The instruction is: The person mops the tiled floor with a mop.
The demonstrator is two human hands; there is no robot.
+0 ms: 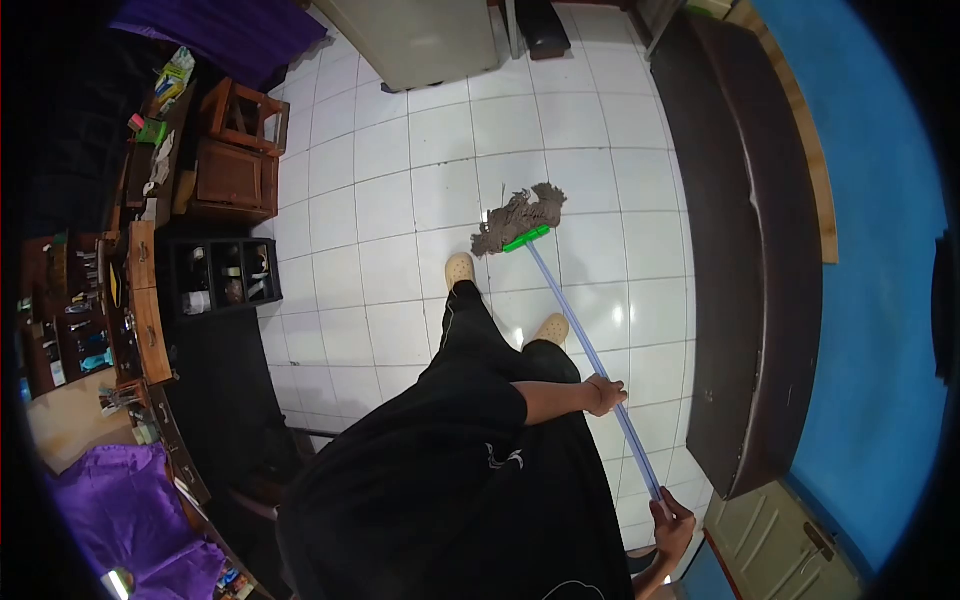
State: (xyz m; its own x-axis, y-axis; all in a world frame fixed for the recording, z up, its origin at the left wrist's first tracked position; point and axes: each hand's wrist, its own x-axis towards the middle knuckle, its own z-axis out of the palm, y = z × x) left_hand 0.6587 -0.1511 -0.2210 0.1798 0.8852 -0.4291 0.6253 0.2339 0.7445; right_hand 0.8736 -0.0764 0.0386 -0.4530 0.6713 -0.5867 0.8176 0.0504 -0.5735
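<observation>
A mop lies slanted across the middle of the view, its handle point(571, 311) pale blue and its clamp point(527, 238) bright green. Its grey-brown strands point(518, 220) are spread on the white tiled floor point(390, 235), just beyond my feet. My left hand point(606, 395) is closed around the middle of the handle. Lower right, my right hand point(674, 522) grips the handle near its upper end. Two beige clogs point(459, 270) are on my feet, one close to the mop strands.
A long dark brown bench point(725, 250) runs along the blue wall point(880, 200) at right. On the left are a black open shelf point(222, 277), wooden cabinets point(235, 178) and a cluttered counter. A pale cabinet point(420, 40) and a black object point(543, 30) stand at the top.
</observation>
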